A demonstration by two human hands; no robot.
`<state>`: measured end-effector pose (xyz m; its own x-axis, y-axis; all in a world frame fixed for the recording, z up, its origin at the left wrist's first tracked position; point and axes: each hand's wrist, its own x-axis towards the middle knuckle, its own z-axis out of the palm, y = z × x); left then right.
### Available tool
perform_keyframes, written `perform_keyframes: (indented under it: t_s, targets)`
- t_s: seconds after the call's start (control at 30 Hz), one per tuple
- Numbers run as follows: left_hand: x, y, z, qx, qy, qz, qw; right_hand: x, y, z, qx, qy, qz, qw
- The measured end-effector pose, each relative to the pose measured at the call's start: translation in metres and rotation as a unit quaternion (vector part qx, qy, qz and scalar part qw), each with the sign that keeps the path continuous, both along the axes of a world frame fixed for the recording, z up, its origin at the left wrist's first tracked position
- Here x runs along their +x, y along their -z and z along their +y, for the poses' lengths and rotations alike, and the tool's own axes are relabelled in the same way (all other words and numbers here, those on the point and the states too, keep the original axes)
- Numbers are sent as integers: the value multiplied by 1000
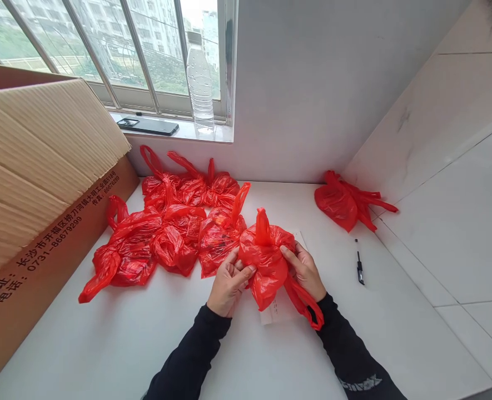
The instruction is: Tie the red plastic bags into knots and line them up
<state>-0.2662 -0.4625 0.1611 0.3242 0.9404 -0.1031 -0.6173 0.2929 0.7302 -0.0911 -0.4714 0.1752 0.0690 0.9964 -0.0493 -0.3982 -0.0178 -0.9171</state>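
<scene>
Between my two hands is a knotted red plastic bag [267, 258], its handle loops sticking up at the top and hanging down at the lower right. My left hand [230, 282] pinches the bag's left side with thumb and fingers. On the opposite side, my right hand [304, 269] grips it near the knot, its fingers partly behind the plastic. What the bag contains cannot be made out. Beneath it, a sheet of white paper [277, 312] with faint print lies on the white table [246, 361], mostly covered by the bag and my right hand.
Several tied red bags [174, 244] cluster at the back left, beside a large open cardboard box [62, 239]. Another red bag [339, 203] and a pen [359, 269] lie on the right. A phone [149, 126] and a water bottle [199, 83] are on the windowsill.
</scene>
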Motion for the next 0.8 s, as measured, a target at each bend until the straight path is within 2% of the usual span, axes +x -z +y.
perform_keyframes:
  t_s: [0.2, 0.43, 0.57, 0.8]
  targets:
    - [-1, 1, 0, -5, -9, 1, 1000, 2, 2, 0, -6, 7, 9, 1000]
    - [6, -3, -7, 141, 8, 79, 987, -2, -6, -3, 5, 16, 10, 1000]
    - [4, 2, -4, 117, -25, 83, 989, -6, -12, -6, 27, 5, -8, 1000]
    - [1, 1, 0, 62, -68, 41, 995, -6, -13, -8, 49, -65, -92, 992]
